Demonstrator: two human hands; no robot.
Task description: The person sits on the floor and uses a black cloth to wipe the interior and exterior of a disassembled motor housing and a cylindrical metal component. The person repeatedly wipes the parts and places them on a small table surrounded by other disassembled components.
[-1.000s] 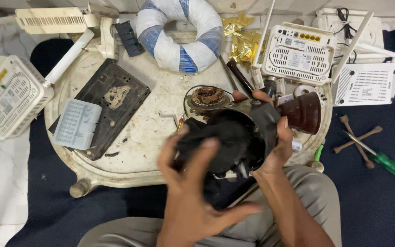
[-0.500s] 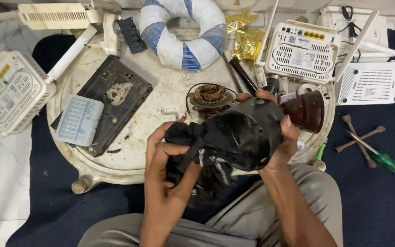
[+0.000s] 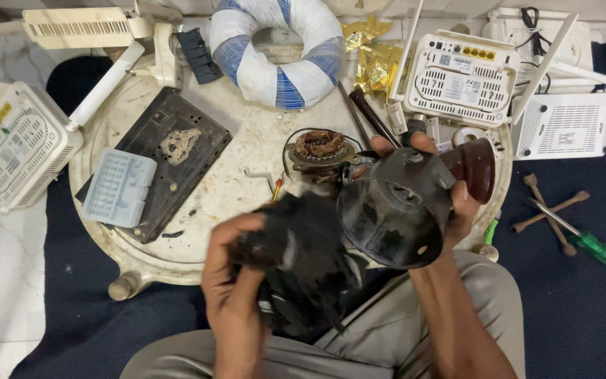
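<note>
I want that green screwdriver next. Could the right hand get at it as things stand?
Probably not at once: the right hand is gripping a dark round housing. The green screwdriver lies uncovered on the dark cloth to its right.

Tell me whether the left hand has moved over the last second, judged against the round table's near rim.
Yes. The left hand with its black cloth has dropped from above the round table's near rim to below it, toward the lap.
</note>
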